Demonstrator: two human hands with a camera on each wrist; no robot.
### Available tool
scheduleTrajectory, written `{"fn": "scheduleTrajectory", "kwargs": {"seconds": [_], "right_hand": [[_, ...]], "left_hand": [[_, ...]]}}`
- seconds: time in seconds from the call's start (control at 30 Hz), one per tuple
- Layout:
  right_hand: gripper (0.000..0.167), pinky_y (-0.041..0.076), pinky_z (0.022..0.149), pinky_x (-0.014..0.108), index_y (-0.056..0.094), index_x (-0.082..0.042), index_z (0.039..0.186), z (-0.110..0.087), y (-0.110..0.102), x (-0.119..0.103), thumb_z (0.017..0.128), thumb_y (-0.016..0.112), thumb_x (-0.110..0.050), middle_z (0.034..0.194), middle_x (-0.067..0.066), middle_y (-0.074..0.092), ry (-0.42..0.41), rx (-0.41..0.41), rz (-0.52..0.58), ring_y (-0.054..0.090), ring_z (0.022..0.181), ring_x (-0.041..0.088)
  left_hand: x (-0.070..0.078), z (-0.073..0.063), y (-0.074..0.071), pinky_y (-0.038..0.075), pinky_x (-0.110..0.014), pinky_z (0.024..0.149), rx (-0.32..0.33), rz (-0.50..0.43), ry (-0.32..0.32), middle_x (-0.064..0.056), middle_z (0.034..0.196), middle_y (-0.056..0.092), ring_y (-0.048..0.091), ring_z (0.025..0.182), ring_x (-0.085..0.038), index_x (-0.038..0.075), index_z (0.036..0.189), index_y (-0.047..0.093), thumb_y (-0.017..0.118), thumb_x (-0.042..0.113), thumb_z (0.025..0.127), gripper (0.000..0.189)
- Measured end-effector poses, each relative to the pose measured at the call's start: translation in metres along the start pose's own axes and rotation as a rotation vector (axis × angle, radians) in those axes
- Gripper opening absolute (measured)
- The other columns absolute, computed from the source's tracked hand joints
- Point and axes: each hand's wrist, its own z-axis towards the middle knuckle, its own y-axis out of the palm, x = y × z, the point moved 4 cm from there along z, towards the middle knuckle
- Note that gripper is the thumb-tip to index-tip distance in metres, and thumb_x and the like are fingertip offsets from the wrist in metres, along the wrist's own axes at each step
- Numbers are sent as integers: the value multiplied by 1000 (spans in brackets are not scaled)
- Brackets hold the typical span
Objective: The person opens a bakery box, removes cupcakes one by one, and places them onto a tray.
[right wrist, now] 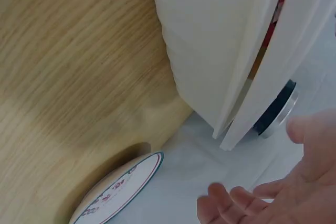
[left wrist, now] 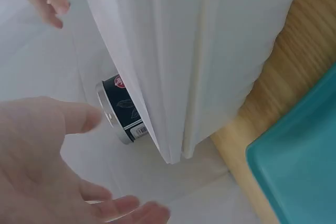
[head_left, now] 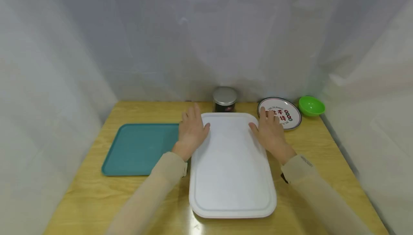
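A large white lidded box stands lengthwise in the middle of the table. My left hand is beside its far left corner, fingers spread and pointing away from me. On the opposite side, my right hand is by the far right corner with its fingers extended. Both wrist views show the left palm and the right palm facing the box, apart from its walls. Through a narrow slit under the lid, red and brown colours show in the right wrist view; the rest of the contents is hidden.
A teal tray lies left of the box. Behind it stands a dark tin with a silver lid. An oval plate with red characters and a green bowl are at the far right. White curtains surround the table.
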Motion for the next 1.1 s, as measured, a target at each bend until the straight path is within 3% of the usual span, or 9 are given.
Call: {"fn": "scheduleTrajectory", "kwargs": {"seconds": [0.17,0.27,0.33,0.43,0.53,0.8,1.0,1.1], "right_hand": [[73,57,83,64,26,10,157,-8,4,2,110,45,-44,142,37,37,43,-63,23,63,107,54],[68,57,73,57,31,11,152,-12,6,3,111,44,-42,137,35,39,58,-118,14,65,90,45],[66,56,73,54,32,12,151,-13,8,4,111,43,-39,139,36,39,68,-154,12,64,89,42],[64,56,75,54,33,14,151,-14,10,4,112,41,-36,144,39,38,76,-199,2,64,95,44],[63,57,86,58,32,15,153,-14,11,4,112,41,-32,145,41,40,76,-232,20,63,110,50],[62,42,117,64,27,17,157,-15,13,9,113,36,-26,153,42,39,62,-278,118,46,141,56],[61,37,122,61,27,18,157,-17,11,11,112,36,-23,160,39,37,48,-275,140,41,148,53],[61,38,122,61,28,18,157,-17,9,11,112,36,-23,160,39,37,41,-271,135,42,147,53]], "left_hand": [[-8,-9,3,60,-47,75,-94,-84,-69,-23,150,40,62,106,-38,-7,158,25,58,30,106,71],[-13,-11,6,58,-43,68,-139,-84,-79,-26,150,42,65,84,-34,-11,155,31,55,26,108,65],[-16,-12,8,58,-43,66,-160,-90,-77,-28,147,46,65,77,-33,-13,152,36,53,25,109,60],[-19,-13,12,60,-45,71,-178,-103,-75,-31,145,51,68,85,-37,-14,147,45,52,26,109,56],[-20,-16,16,60,-47,77,-205,-136,-79,-31,142,56,68,96,-40,-14,146,48,51,27,109,55],[-22,-21,21,58,-43,75,-248,-209,-101,-29,139,58,65,96,-36,-13,148,46,48,24,108,54],[-24,-23,18,58,-50,92,-277,-242,-105,-31,151,51,64,118,-42,-12,154,41,46,24,109,57],[-24,-24,16,58,-51,95,-287,-250,-104,-31,153,50,63,121,-43,-12,154,40,46,23,110,57]]}}
